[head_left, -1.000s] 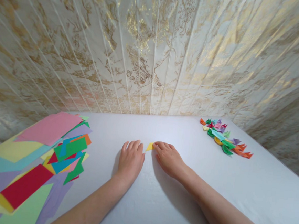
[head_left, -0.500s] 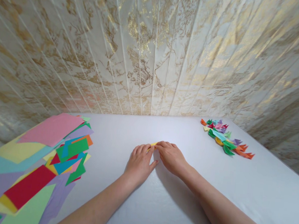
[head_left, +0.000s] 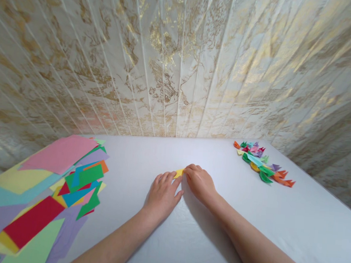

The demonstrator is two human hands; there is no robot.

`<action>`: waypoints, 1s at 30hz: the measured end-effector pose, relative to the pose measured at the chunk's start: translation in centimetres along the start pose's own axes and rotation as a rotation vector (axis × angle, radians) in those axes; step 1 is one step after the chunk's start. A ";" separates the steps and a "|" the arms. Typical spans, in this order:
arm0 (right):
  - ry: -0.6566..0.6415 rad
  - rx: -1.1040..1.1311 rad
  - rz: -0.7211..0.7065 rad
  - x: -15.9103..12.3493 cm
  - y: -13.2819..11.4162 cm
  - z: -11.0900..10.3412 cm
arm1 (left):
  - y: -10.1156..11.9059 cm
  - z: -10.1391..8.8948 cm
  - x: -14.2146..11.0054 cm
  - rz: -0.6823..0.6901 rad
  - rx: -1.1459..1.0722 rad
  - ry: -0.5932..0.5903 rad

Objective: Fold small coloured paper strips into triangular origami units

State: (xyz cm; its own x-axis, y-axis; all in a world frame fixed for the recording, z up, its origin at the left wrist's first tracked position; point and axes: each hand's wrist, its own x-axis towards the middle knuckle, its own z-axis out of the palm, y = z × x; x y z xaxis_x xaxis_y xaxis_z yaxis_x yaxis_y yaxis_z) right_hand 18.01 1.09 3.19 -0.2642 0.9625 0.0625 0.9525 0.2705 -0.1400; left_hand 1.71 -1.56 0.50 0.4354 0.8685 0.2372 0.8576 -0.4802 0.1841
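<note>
A small piece of folded yellow paper (head_left: 179,173) lies on the white table at the middle, partly hidden by my fingers. My left hand (head_left: 162,193) rests on the tabletop with its fingers stretched forward and the thumb held apart; its index fingertip touches the near left part of the paper. At the paper's right end, my right hand (head_left: 200,182) has its fingers curled together in a pinch on the edge. The exact folds of the paper are too small to make out.
Many coloured paper sheets, with a pink sheet (head_left: 61,151) and a red sheet (head_left: 34,221) among them, spread over the table's left side. Small folded paper figures (head_left: 265,171) in several colours sit in a cluster at the far right. A gold-patterned curtain (head_left: 168,66) hangs behind the table (head_left: 149,153).
My right hand has shifted slightly right, away from my left hand, and its fingers are more curled. More of the yellow paper shows between the hands. The view has shifted a little.
</note>
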 end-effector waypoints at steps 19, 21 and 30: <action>0.156 0.079 0.148 2.0 0.4 1.6 | 0.2 -0.3 0.0 0.001 0.001 -0.007; 0.169 0.085 0.166 2.2 0.5 1.8 | 0.2 -0.2 0.1 0.000 0.001 -0.008; 0.235 0.166 0.227 2.6 1.1 2.6 | 0.2 0.1 0.2 -0.015 -0.041 -0.010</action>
State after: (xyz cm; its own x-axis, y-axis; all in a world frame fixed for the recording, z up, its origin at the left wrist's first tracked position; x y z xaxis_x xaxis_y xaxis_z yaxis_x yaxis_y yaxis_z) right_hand 17.97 3.98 0.66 0.0120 0.9722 0.2340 0.9402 0.0688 -0.3338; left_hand 1.95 -1.46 0.49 0.4255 0.8765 0.2250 0.8521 -0.4718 0.2264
